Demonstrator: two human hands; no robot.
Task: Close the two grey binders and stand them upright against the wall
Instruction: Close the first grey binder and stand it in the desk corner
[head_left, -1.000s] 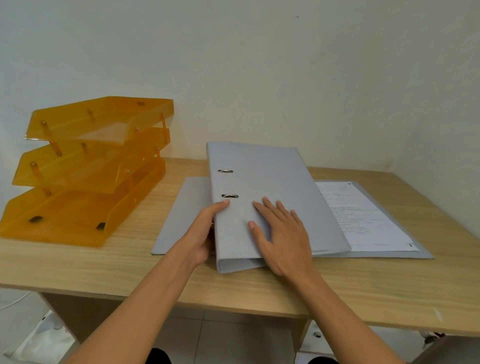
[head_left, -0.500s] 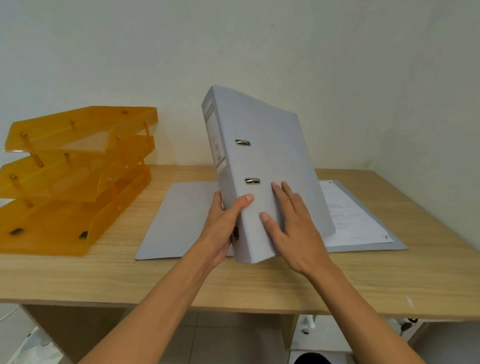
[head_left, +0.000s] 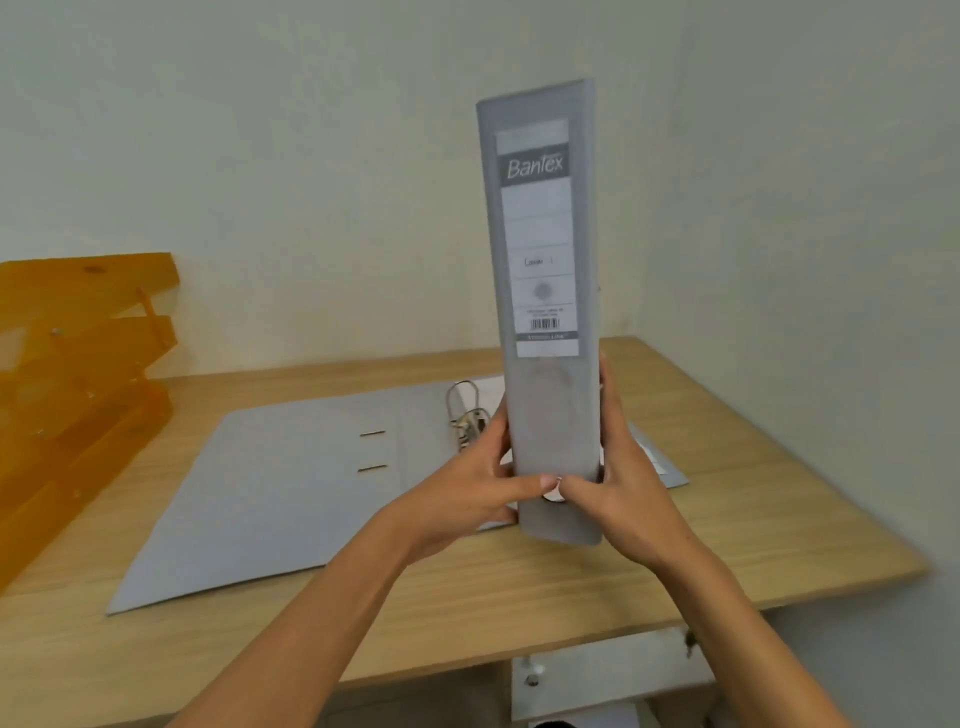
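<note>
A closed grey binder (head_left: 543, 270) is held upright above the desk, its labelled spine facing me. My left hand (head_left: 467, 493) grips its lower left side and my right hand (head_left: 621, 493) grips its lower right side, thumbs meeting on the spine. Behind and below it, a second grey binder (head_left: 280, 483) lies open and flat on the wooden desk (head_left: 727, 499), its metal ring mechanism (head_left: 465, 410) standing up. Its right half with paper is mostly hidden by the held binder and my hands.
An orange stacked letter tray (head_left: 78, 395) stands at the left of the desk. A pale wall (head_left: 311, 182) runs behind the desk and another wall closes the right side. The desk's front edge is near my forearms.
The closed binder has been lifted off the open one and turned from tilted to upright, spine toward me. Both hands shifted to grip its lower sides. The view has moved right.
</note>
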